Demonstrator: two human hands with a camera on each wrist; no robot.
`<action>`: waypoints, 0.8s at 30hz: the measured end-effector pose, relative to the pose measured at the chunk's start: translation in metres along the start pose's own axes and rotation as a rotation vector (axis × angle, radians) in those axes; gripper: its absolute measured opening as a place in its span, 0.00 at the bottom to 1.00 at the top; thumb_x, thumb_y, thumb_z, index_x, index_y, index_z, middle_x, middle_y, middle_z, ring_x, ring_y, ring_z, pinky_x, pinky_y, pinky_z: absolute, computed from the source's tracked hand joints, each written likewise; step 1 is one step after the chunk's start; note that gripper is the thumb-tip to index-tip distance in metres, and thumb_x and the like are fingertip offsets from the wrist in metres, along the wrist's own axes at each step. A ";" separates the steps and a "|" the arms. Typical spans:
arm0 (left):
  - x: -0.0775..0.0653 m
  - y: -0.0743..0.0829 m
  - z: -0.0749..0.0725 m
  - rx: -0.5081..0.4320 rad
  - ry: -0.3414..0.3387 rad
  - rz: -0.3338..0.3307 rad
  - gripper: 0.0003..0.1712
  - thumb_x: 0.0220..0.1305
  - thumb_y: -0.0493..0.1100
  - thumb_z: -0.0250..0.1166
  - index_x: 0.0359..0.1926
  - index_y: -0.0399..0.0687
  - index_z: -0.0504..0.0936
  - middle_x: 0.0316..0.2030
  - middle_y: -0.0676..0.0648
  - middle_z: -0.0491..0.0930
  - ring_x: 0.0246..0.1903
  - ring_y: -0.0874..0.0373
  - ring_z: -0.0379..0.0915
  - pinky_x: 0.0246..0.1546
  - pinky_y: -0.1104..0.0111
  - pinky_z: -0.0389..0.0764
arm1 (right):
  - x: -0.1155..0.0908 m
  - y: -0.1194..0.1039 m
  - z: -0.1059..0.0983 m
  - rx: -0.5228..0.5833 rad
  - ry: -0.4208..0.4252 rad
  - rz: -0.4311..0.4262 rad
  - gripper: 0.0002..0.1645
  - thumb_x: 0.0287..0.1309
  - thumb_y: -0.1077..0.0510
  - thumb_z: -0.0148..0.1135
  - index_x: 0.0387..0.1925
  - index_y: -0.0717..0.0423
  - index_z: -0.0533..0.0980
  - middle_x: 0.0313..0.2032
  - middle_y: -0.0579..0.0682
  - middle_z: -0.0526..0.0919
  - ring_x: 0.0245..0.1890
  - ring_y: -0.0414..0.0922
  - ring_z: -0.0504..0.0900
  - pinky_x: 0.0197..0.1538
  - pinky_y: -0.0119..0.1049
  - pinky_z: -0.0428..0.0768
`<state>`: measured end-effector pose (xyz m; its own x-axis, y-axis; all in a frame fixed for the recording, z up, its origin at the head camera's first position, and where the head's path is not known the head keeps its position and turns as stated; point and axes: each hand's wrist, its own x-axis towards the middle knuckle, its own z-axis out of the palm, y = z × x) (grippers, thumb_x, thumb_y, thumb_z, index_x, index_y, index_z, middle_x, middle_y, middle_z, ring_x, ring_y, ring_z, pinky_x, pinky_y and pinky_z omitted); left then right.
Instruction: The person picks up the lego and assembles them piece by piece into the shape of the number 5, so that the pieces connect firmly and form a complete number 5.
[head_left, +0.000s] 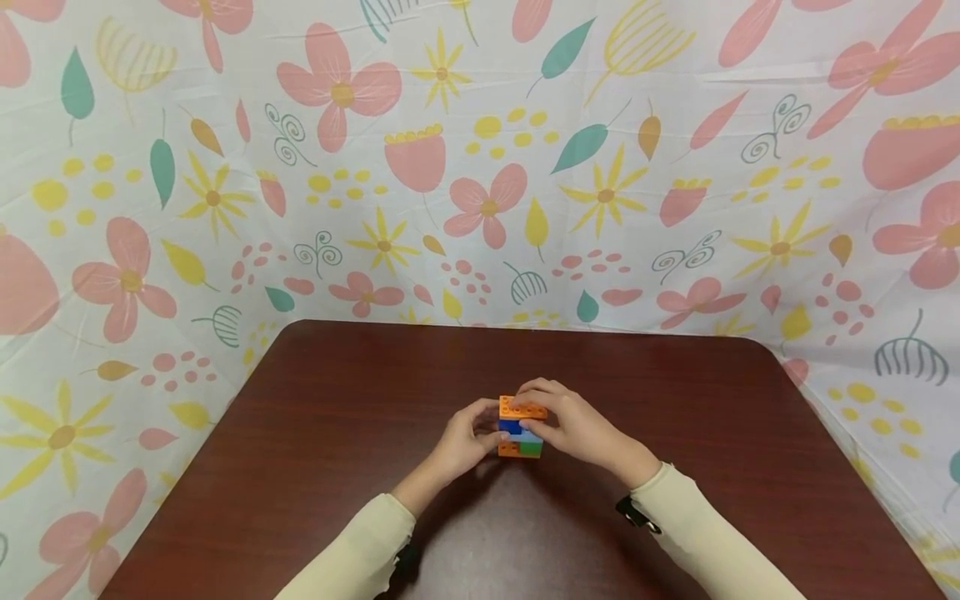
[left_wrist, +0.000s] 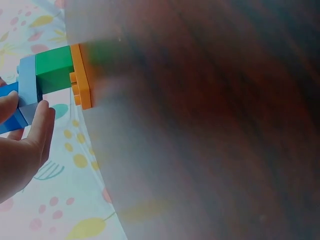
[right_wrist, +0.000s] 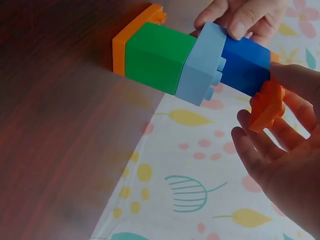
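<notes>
A toy-brick stack stands on the table in front of me. At its foot is a flat orange brick (right_wrist: 119, 56), carrying a green block (right_wrist: 157, 57) at one end. Above that a light blue brick (right_wrist: 202, 65) lies across, its studs partly bare, and a dark blue block (right_wrist: 245, 62) sits on it. A second flat orange brick (head_left: 522, 411) tops the stack, jutting out past the dark blue block. My left hand (head_left: 459, 442) holds the stack's side at the blue bricks, thumb on the near side. My right hand (head_left: 581, 423) grips the top orange brick between thumb and fingers.
The dark brown table (head_left: 360, 367) has rounded far corners. A floral cloth (head_left: 480, 108) hangs behind it and along both sides. Dark straps, one of them a right wrist strap (head_left: 637, 514), show at the pale sleeves.
</notes>
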<state>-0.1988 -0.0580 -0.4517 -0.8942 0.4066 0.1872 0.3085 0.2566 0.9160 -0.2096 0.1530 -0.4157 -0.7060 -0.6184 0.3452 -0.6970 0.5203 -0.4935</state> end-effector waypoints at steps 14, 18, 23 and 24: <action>0.004 -0.017 0.001 0.018 0.039 -0.010 0.28 0.58 0.33 0.69 0.59 0.36 0.72 0.49 0.38 0.79 0.49 0.45 0.77 0.49 0.58 0.80 | -0.008 0.011 0.002 0.096 0.206 0.051 0.19 0.63 0.61 0.62 0.56 0.51 0.77 0.52 0.48 0.78 0.53 0.46 0.77 0.51 0.45 0.79; 0.004 -0.013 -0.001 0.001 0.057 -0.018 0.30 0.57 0.33 0.69 0.61 0.36 0.71 0.49 0.38 0.78 0.49 0.45 0.77 0.49 0.56 0.79 | -0.013 0.015 0.000 0.091 0.281 0.110 0.19 0.63 0.61 0.61 0.56 0.51 0.76 0.52 0.49 0.79 0.53 0.47 0.77 0.53 0.48 0.78; 0.005 -0.006 -0.006 -0.001 0.078 -0.010 0.29 0.58 0.33 0.69 0.61 0.39 0.72 0.51 0.38 0.78 0.51 0.46 0.76 0.52 0.57 0.78 | -0.018 0.021 -0.004 0.129 0.352 0.174 0.18 0.64 0.61 0.60 0.56 0.53 0.76 0.52 0.50 0.79 0.53 0.48 0.77 0.55 0.51 0.76; 0.004 -0.001 -0.007 -0.008 0.083 -0.009 0.29 0.58 0.33 0.68 0.61 0.39 0.72 0.51 0.38 0.77 0.51 0.45 0.75 0.52 0.56 0.77 | -0.019 0.023 -0.005 0.140 0.362 0.189 0.18 0.64 0.61 0.60 0.56 0.53 0.76 0.52 0.50 0.79 0.53 0.47 0.77 0.55 0.51 0.75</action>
<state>-0.2051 -0.0627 -0.4489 -0.9210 0.3302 0.2069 0.2976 0.2530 0.9206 -0.2124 0.1794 -0.4299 -0.8357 -0.2606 0.4835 -0.5448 0.5046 -0.6697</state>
